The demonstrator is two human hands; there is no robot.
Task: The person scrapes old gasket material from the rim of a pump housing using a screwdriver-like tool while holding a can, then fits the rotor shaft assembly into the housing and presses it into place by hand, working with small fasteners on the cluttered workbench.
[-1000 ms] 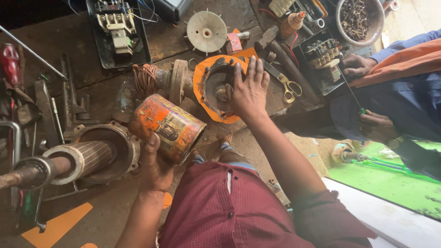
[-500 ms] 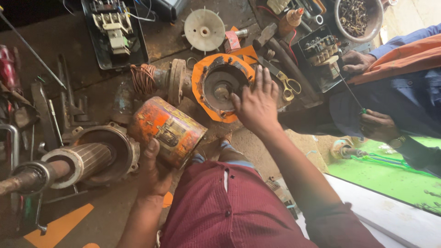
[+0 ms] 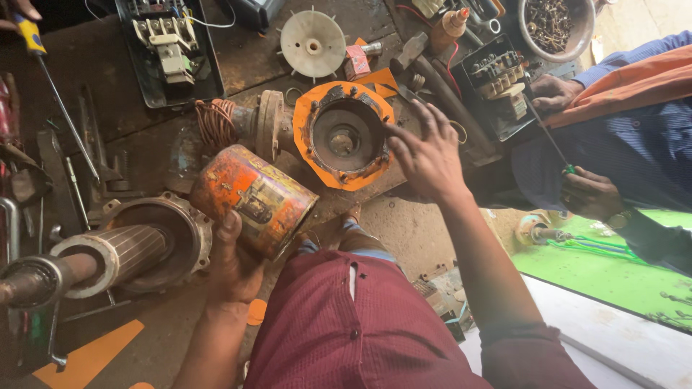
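Note:
My left hand (image 3: 232,263) grips the lower end of a rusty orange cylindrical motor housing (image 3: 252,198), which lies tilted on the floor. My right hand (image 3: 427,153) hovers with fingers spread just right of an orange motor end cover (image 3: 344,135) with a bearing seat in its middle; it holds nothing. A rotor on a shaft (image 3: 108,256) lies left of the housing. Behind the cover sits a part with copper windings (image 3: 216,122).
A white plastic fan (image 3: 313,45), a switch box (image 3: 169,43), a long screwdriver (image 3: 61,108) and loose tools lie on the dirty floor. At the right another person's hands (image 3: 587,193) work with a screwdriver on a terminal block (image 3: 497,83). A bowl of screws (image 3: 551,25) stands beyond.
My right hand has come off the orange end cover and drawn back to its right with fingers spread. The left hand keeps its grip on the housing.

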